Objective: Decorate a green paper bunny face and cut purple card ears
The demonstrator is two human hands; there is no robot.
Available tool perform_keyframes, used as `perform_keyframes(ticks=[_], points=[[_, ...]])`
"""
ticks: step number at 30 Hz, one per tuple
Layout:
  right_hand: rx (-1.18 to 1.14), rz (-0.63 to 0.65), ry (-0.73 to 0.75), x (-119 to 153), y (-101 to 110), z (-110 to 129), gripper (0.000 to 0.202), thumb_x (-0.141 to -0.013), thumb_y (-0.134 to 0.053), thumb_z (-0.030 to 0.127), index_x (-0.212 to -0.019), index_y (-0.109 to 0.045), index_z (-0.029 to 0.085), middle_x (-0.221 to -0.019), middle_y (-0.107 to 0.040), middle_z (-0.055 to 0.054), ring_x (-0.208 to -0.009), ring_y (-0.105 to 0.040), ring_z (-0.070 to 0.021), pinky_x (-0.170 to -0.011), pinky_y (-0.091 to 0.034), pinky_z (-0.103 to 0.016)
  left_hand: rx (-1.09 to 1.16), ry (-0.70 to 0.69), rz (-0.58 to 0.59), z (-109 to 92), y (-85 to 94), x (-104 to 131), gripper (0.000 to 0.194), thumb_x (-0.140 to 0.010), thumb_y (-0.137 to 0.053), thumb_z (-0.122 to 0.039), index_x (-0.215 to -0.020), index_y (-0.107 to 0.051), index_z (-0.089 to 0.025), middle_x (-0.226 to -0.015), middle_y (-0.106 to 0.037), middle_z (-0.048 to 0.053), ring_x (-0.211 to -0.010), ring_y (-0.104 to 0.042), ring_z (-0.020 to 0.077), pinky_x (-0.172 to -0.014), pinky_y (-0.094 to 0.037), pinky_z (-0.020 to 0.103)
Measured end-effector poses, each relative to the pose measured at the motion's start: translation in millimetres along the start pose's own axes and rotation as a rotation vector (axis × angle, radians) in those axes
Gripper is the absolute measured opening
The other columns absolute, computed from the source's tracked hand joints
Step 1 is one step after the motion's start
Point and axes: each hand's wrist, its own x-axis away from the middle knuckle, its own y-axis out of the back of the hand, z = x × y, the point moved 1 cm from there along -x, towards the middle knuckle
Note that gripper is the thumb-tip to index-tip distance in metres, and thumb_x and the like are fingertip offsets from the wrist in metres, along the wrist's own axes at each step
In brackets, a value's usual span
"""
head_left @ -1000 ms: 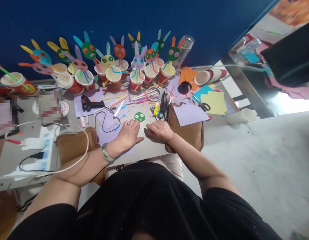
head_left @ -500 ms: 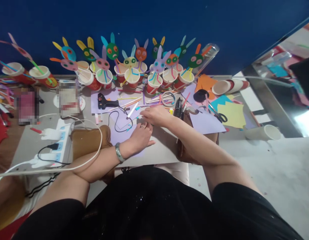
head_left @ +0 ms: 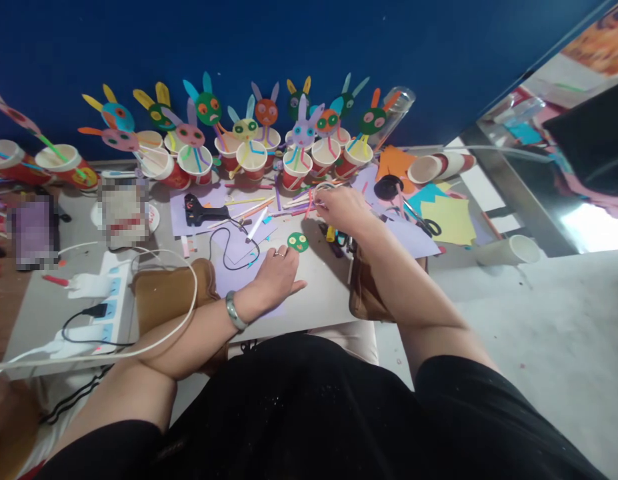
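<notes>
My left hand, wearing a ring and a bracelet, lies on the table with its thumb stretched out. Its fingertips meet the lower edge of a green paper disc with two yellow eyes. My right hand reaches over the coloured sticks and partly covers a tape roll. Its fingers bend downward, and blur hides whether they grip anything. A short red stick shows beside those fingertips. Several markers lie under my right wrist. A white pen rests on purple paper.
Behind stand red paper cups with paper rabbit figures. A black glue gun with a looping cord lies left of centre. The power strip and cables are at left. Scissors, coloured paper and a lying cup are at right.
My right hand has moved right and away, from beside my left hand to the tape roll and sticks, uncovering the green disc. My left hand stays in place. The view has shifted slightly.
</notes>
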Motion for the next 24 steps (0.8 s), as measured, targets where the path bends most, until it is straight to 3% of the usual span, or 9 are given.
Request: perform_keyframes(ticks=[4, 8, 12, 17, 24], points=[[-0.050, -0.097, -0.091, 38, -19, -34, 0.025, -0.095, -0.055, 0.024, -0.103, -0.079, 0.018, -0.099, -0.079, -0.015, -0.086, -0.069, -0.0317, -0.070, -0.041, -0.038, 0.002, 0.004, 0.007, 0, 0.8, -1, 0.056, -0.101, -0.066, -0.048, -0.136, -0.063, -0.004, -0.139, -0.064, 0.023, -0.126, -0.055, 0.0358, -0.103, -0.041, 0.047], [-0.138, -0.246, -0.112, 83, -39, -50, 0.022, -0.096, -0.055, 0.027, -0.096, -0.076, 0.019, -0.090, -0.076, -0.012, -0.076, -0.065, -0.0260, -0.064, -0.038, -0.035, -0.009, -0.013, -0.006, 2, -0.3, 0, 0.053, -0.104, -0.063, -0.045, -0.137, -0.062, -0.004, -0.136, -0.065, 0.023, -0.124, -0.055, 0.0358, -0.101, -0.042, 0.047], [-0.215, -0.338, -0.149, 130, -49, -42, 0.023, -0.100, -0.056, 0.032, -0.099, -0.075, 0.019, -0.087, -0.071, -0.010, -0.079, -0.063, -0.0256, -0.068, -0.043, -0.036, -0.012, -0.009, -0.038, 2, -2.6, 2, 0.048, -0.103, -0.063, -0.043, -0.133, -0.063, -0.005, -0.132, -0.066, 0.020, -0.121, -0.056, 0.0347, -0.099, -0.042, 0.047], [-0.191, -0.298, -0.049, 175, -59, -14, 0.023, -0.097, -0.063, 0.036, -0.109, -0.074, 0.020, -0.114, -0.068, -0.016, -0.106, -0.060, -0.0342, -0.088, -0.050, -0.047, -0.014, -0.013, -0.058, 1, -1.8, 2, 0.044, -0.102, -0.065, -0.041, -0.132, -0.063, -0.008, -0.128, -0.067, 0.018, -0.119, -0.056, 0.0345, -0.097, -0.042, 0.048], [-0.089, -0.275, -0.133, 190, -67, -14, 0.018, -0.087, -0.065, 0.024, -0.102, -0.072, 0.021, -0.125, -0.065, -0.018, -0.112, -0.055, -0.0366, -0.087, -0.044, -0.049, -0.020, 0.001, -0.049, 0, 0.7, 3, 0.045, -0.103, -0.065, -0.042, -0.132, -0.064, -0.009, -0.132, -0.067, 0.019, -0.122, -0.056, 0.0349, -0.099, -0.042, 0.048]])
